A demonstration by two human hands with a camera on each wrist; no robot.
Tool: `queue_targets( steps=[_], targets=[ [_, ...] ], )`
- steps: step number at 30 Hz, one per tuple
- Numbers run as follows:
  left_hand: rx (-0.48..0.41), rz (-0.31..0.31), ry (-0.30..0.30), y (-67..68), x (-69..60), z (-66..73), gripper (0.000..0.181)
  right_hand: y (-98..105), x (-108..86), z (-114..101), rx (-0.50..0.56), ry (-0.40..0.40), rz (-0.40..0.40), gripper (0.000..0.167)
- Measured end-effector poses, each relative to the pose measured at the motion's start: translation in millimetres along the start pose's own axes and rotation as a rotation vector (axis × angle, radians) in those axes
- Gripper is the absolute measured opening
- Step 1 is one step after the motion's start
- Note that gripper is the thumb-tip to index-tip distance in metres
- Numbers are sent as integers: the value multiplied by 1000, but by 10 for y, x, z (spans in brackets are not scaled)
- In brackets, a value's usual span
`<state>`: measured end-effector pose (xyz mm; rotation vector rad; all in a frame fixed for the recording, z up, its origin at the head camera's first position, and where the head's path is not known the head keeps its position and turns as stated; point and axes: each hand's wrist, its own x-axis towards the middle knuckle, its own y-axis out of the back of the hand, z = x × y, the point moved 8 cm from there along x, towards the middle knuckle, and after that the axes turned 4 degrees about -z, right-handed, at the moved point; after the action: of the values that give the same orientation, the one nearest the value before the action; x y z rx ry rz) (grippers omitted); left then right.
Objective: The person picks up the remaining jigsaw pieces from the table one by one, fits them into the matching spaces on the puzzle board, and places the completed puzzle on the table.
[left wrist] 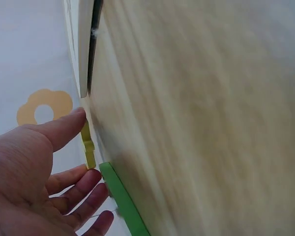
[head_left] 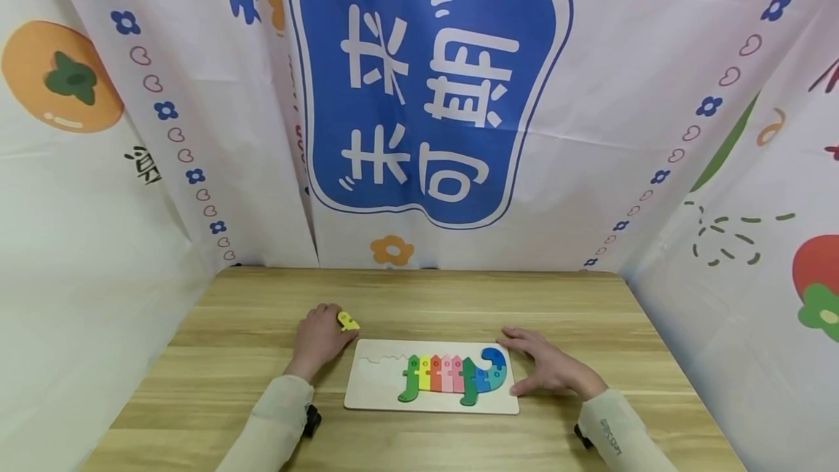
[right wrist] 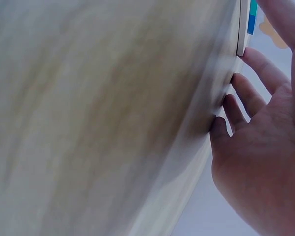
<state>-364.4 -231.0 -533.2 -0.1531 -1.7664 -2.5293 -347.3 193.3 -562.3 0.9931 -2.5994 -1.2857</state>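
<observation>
A pale wooden puzzle board (head_left: 380,398) lies on the table, holding several coloured pieces of an animal with green legs (head_left: 469,384) and a curled blue tail (head_left: 496,361). At its left end, a recess (head_left: 385,368) shows bare wood. Just beyond the board's upper left corner, my left hand (head_left: 321,341) pinches a small yellow puzzle piece (left wrist: 88,147) between thumb and fingertip. A green piece (left wrist: 124,201) appears beside those fingers in the left wrist view; the hand hides it in the head view. My right hand (head_left: 544,361) rests with spread fingers at the board's right edge.
The wood-grain table (head_left: 419,446) runs back to a printed cloth wall (head_left: 446,246). More cloth hangs on the left and right sides. A dark wrist strap (head_left: 312,421) sits at the left cuff.
</observation>
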Motion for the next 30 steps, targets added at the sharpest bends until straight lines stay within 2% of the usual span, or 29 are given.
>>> queue_targets(
  steps=[5,9,14,19,26,30],
  targets=[
    [-39,24,-2,61,11,21,63,-1,7,8,-6,-1,5,95],
    [-121,44,-9,106,-3,48,62,-5,1,1,-5,1,5,95],
    [-188,69,-49,167,-49,110,64,-5,-6,-8,-5,8,2,95],
    [-180,87,-113,208,-96,164,66,-7,-4,-12,0,12,-4,95],
    [-76,184,-289,300,-190,295,68,-9,1,-4,13,4,-6,96],
    [-70,215,-327,317,-226,337,68,-10,2,1,12,0,-6,95]
  ],
)
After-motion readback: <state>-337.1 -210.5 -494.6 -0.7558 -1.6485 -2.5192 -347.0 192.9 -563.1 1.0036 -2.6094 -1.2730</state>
